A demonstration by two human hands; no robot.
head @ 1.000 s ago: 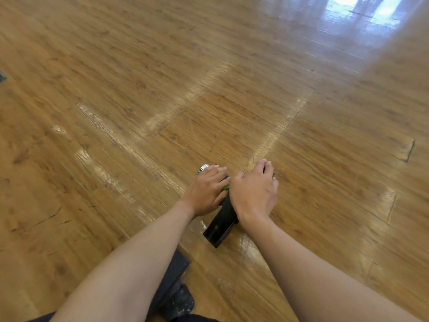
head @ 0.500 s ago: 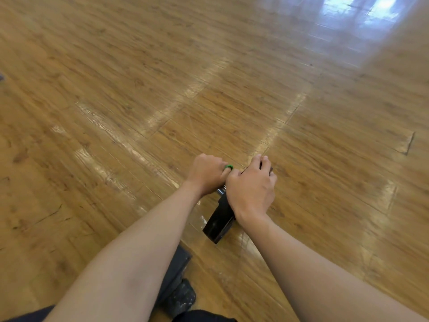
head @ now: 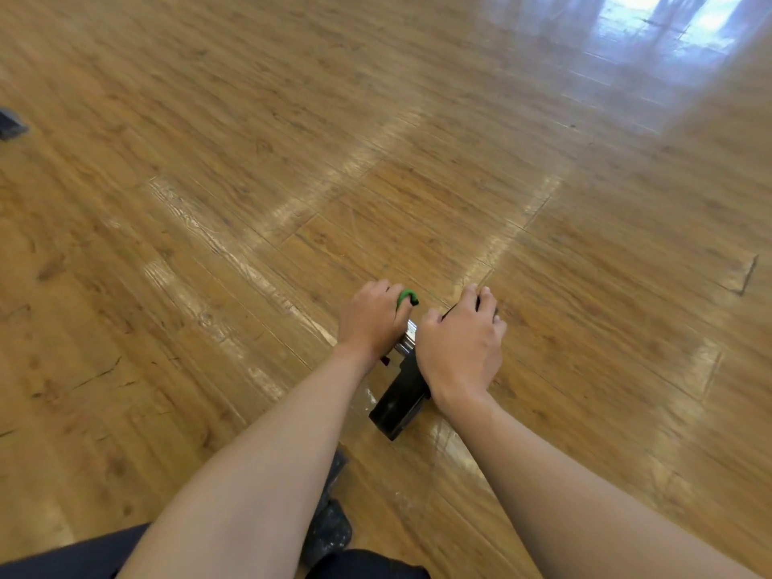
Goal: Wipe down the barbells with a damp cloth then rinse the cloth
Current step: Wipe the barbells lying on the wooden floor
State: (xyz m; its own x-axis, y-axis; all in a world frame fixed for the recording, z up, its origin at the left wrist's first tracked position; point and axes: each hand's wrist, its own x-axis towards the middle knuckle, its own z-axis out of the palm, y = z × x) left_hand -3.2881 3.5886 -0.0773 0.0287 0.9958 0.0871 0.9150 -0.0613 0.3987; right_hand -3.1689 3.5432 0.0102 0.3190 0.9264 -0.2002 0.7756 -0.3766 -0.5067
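No text, label, brand, number or sign can be read in the head view. The black end of the barbell (head: 399, 405) shows a plain dark face with no legible marking, and the visible bit of the green cloth (head: 406, 295) carries no print that can be made out.

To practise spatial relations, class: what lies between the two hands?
In the head view, the barbell's chrome bar shows between the left hand and right hand.
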